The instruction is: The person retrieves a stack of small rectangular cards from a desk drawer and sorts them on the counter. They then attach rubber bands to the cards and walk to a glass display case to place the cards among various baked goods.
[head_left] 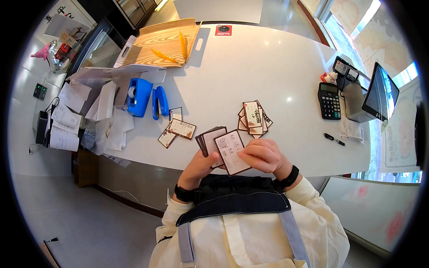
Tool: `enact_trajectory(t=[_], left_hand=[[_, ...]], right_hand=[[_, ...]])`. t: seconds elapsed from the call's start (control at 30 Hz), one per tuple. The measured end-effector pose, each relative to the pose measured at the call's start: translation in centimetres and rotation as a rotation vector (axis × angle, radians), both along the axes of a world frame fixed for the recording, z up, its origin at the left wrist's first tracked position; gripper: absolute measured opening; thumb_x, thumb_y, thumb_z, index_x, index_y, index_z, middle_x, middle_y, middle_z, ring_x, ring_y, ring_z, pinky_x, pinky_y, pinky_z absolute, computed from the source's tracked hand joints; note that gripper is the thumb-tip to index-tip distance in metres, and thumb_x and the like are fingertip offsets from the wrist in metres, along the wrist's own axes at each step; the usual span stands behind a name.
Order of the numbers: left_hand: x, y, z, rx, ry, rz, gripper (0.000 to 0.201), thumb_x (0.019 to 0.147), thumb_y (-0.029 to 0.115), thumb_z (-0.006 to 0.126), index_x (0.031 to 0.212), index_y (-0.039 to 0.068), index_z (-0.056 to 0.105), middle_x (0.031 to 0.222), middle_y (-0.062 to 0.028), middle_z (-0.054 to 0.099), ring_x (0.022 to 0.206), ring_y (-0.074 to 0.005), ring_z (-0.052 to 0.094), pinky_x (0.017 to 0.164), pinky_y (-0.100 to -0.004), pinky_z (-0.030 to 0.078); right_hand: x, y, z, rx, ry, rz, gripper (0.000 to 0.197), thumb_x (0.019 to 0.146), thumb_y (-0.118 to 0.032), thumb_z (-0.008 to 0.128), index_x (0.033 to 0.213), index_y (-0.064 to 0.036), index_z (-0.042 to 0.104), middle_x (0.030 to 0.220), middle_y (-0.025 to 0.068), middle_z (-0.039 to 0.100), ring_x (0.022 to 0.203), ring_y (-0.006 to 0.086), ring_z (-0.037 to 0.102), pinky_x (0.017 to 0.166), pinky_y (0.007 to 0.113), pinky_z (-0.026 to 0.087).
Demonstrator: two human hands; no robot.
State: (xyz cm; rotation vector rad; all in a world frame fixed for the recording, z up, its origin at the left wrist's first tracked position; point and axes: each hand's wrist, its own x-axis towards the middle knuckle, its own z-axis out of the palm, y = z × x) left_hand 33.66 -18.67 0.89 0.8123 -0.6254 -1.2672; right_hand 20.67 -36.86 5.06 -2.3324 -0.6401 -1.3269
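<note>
My left hand (199,168) is closed round a small fanned stack of dark-edged cards (210,140), thumb on top. In front of the stack, one card (230,154) with print and handwriting faces me, its right edge pinched between the thumb and fingers of my right hand (264,156). Beyond my right hand lies an untidy pile of similar cards (253,115) on the white table. To the left of the held stack, a few loose cards (182,128) overlap one another. Both wrists wear black bands.
A blue tape dispenser (137,97) and blue stapler (160,102) stand at the left, near papers (107,100) and a wooden tray (156,40) holding yellow tongs. On the right are a calculator (330,101), a black pen (334,139) and a tilted screen (381,91).
</note>
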Motion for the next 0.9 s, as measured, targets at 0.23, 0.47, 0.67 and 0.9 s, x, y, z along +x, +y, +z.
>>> enact_trajectory(t=[0.23, 0.47, 0.67, 0.9], left_hand=[[-1.3, -1.6, 3.9, 0.203, 0.076, 0.063, 0.04, 0.095, 0.015, 0.044, 0.133, 0.005, 0.038, 0.118, -0.0126, 0.053, 0.109, -0.0237, 0.055, 0.077, -0.0403, 0.056], [0.0, -1.5, 0.8, 0.201, 0.091, 0.211, 0.032, 0.087, 0.005, 0.052, 0.118, 0.009, 0.044, 0.098, -0.0078, 0.055, 0.09, -0.0182, 0.056, 0.059, -0.0328, 0.053], [0.1, -1.4, 1.0, 0.216, 0.215, 0.315, 0.044, 0.088, 0.008, 0.053, 0.13, 0.009, 0.04, 0.106, -0.0074, 0.056, 0.096, -0.017, 0.056, 0.067, -0.0313, 0.052], [0.5, -1.2, 0.2, 0.279, 0.241, 0.271, 0.04, 0.09, 0.01, 0.049, 0.13, 0.007, 0.042, 0.115, -0.0107, 0.057, 0.104, -0.0193, 0.056, 0.075, -0.0332, 0.052]], right_hand=[[0.5, -2.2, -2.4, 0.175, 0.255, -0.425, 0.036, 0.072, -0.014, 0.068, 0.104, -0.0002, 0.059, 0.103, 0.0131, 0.057, 0.093, 0.0298, 0.056, 0.078, 0.037, 0.047], [1.2, -4.7, -4.9, 0.478, 0.912, -0.867, 0.054, 0.071, -0.028, 0.075, 0.111, -0.0012, 0.05, 0.107, 0.0171, 0.051, 0.102, 0.0343, 0.047, 0.084, 0.041, 0.042], [1.6, -6.3, -5.7, 0.826, 1.034, -0.711, 0.032, 0.077, -0.009, 0.064, 0.105, 0.001, 0.053, 0.076, 0.0092, 0.059, 0.071, 0.0227, 0.057, 0.07, 0.032, 0.047], [0.4, -6.9, -4.6, 1.157, 0.859, -0.575, 0.023, 0.08, -0.006, 0.061, 0.102, -0.0009, 0.058, 0.072, 0.0075, 0.062, 0.068, 0.0175, 0.059, 0.066, 0.029, 0.047]])
